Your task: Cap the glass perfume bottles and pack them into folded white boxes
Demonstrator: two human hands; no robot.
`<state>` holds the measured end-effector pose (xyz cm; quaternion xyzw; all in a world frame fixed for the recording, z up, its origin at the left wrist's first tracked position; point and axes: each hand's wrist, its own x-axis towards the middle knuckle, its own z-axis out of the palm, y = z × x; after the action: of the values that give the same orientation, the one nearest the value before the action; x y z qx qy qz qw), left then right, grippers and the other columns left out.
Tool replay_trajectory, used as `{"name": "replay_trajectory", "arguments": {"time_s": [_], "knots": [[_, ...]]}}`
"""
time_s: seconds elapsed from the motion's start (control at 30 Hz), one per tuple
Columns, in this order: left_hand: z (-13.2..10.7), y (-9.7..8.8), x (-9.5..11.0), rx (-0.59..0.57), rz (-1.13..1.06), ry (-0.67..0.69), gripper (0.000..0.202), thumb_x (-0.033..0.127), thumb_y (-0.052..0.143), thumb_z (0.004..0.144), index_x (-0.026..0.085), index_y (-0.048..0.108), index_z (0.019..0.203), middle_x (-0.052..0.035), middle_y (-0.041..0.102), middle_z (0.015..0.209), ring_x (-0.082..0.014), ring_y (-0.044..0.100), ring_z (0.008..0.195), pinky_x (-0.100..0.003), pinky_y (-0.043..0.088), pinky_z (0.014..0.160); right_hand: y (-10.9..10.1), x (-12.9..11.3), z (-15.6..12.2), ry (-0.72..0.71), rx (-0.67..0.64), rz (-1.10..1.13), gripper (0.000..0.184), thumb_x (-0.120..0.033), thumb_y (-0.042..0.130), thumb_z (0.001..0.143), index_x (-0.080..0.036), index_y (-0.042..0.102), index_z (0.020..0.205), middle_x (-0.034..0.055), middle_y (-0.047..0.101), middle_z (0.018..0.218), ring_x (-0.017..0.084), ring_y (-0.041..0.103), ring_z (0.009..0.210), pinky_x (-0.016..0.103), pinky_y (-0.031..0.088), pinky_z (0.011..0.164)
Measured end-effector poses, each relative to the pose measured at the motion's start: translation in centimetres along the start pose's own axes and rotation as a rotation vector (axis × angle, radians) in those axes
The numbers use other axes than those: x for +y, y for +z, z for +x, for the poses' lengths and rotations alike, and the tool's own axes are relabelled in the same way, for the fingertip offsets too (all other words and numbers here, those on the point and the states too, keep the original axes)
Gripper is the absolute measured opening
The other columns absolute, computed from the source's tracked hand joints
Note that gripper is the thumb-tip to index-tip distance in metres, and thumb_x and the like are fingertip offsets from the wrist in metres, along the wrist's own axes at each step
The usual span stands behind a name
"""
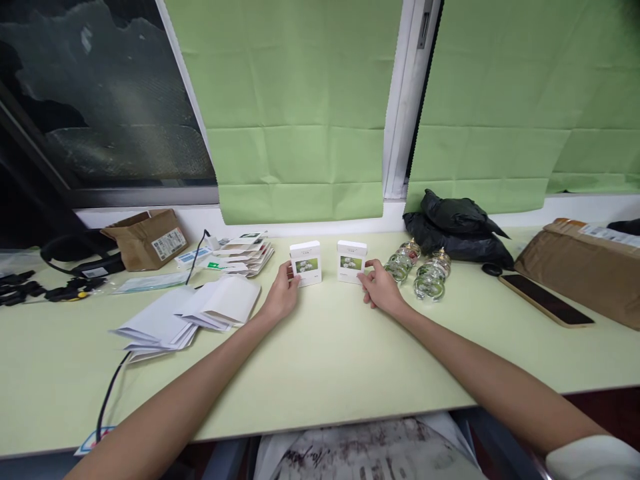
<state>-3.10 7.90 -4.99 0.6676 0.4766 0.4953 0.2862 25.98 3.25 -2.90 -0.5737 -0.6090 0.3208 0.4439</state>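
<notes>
Two small white card boxes stand upright near the middle of the table, a narrow gap apart. Each has a green picture with white flowers on its front. My left hand (pixel 283 291) grips the left box (pixel 307 263) by its outer side, thumb in front and fingers behind. On the other side, my right hand (pixel 381 285) pinches the outer edge of the right box (pixel 351 261). Both boxes appear to rest on the pale green tabletop (pixel 320 360).
Left are folded white papers (pixel 160 319), a stack of cards (pixel 245 255), a black cable (pixel 111 390) and an open brown carton (pixel 146 241). Right are clear ringed ornaments (pixel 429 280), black plastic bags (pixel 457 230), a phone (pixel 545 300) and a large brown parcel (pixel 583 267).
</notes>
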Motion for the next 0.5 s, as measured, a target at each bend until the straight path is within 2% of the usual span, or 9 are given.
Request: {"name": "replay_trajectory", "arguments": {"time_s": [0.13,0.2,0.27,0.37,0.5], "knots": [[-0.1,0.0,0.3,0.011,-0.033,-0.015,0.049,0.027,0.060,0.095,0.023,0.043,0.142,-0.0153,0.064,0.137,-0.0262,0.064,0.123,-0.050,0.046,0.112,-0.1,0.3,-0.1,0.013,0.057,-0.040,0.043,-0.042,0.061,0.092,-0.025,0.040,0.126,-0.0077,0.058,0.078,0.013,0.061,0.046,0.024,0.041,0.039],[-0.3,0.1,0.7,0.010,-0.038,-0.020,0.051,0.027,0.060,0.096,0.023,0.041,0.143,-0.0158,0.062,0.139,-0.0257,0.064,0.122,-0.049,0.048,0.110,-0.2,0.4,-0.3,-0.003,0.116,-0.118,0.037,-0.041,0.064,0.089,-0.024,0.045,0.116,-0.0077,0.057,0.073,0.015,0.058,0.051,0.026,0.040,0.047],[-0.5,0.1,1.2,0.019,-0.009,-0.025,0.055,0.026,0.060,0.096,0.022,0.038,0.146,-0.0170,0.059,0.141,-0.0259,0.064,0.121,-0.049,0.050,0.107,-0.4,0.3,-0.8,-0.055,0.113,-0.197,0.025,-0.041,0.064,0.088,-0.024,0.050,0.100,-0.0066,0.056,0.069,0.016,0.057,0.059,0.027,0.038,0.054],[-0.9,-0.1,2.1,0.069,0.077,-0.016,0.060,0.028,0.063,0.095,0.021,0.036,0.148,-0.0176,0.055,0.142,-0.0272,0.061,0.122,-0.047,0.052,0.102,-0.7,-0.3,-1.9,-0.174,-0.057,-0.256,0.021,-0.042,0.060,0.092,-0.024,0.054,0.083,-0.0054,0.056,0.067,0.016,0.053,0.064,0.027,0.035,0.060],[-1.3,-0.5,3.4,0.208,0.136,0.061,0.058,0.033,0.067,0.093,0.023,0.041,0.145,-0.0149,0.053,0.140,-0.0270,0.059,0.119,-0.042,0.054,0.094,-0.9,-1.1,-2.9,-0.274,-0.247,-0.356,0.023,-0.041,0.058,0.095,-0.024,0.057,0.081,-0.0061,0.056,0.066,0.015,0.050,0.063,0.026,0.032,0.061]]}}
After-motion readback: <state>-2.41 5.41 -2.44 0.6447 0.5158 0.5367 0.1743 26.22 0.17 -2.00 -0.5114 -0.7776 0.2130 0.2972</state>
